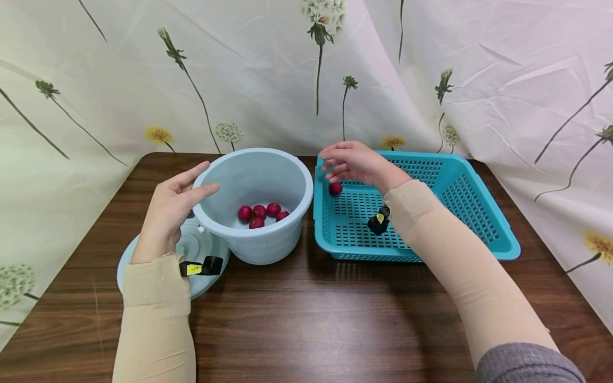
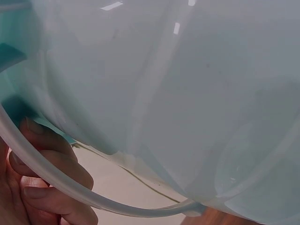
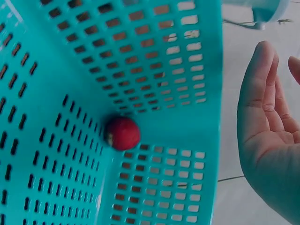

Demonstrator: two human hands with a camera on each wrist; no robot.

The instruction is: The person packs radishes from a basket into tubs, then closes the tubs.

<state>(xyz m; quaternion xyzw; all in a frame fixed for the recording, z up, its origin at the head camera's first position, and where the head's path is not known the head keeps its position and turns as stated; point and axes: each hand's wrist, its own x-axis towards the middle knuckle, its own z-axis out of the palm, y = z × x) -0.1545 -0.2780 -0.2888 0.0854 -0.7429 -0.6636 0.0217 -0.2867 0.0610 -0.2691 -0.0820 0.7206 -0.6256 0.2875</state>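
Note:
My left hand (image 1: 167,207) holds the left rim of a light-blue bucket (image 1: 263,247), its thumb over the edge. In the left wrist view, curled fingers (image 2: 61,164) show behind the bucket's thin handle (image 2: 51,176). Several red radishes (image 1: 245,214) lie on the bucket's bottom. Over the near-left part of a turquoise basket's far side hovers my right hand (image 1: 356,164), fingers loosely bent and nothing seen in them. Below it, one radish (image 1: 336,189) sits in the basket's corner; the right wrist view shows this radish (image 3: 123,133) apart from the hand.
The turquoise basket (image 1: 416,155) stands right of the bucket, a narrow gap between them. A light-blue lid (image 1: 208,276) lies flat under my left forearm. Behind the dark wooden table (image 1: 297,330) hangs a flower-patterned cloth (image 1: 268,69).

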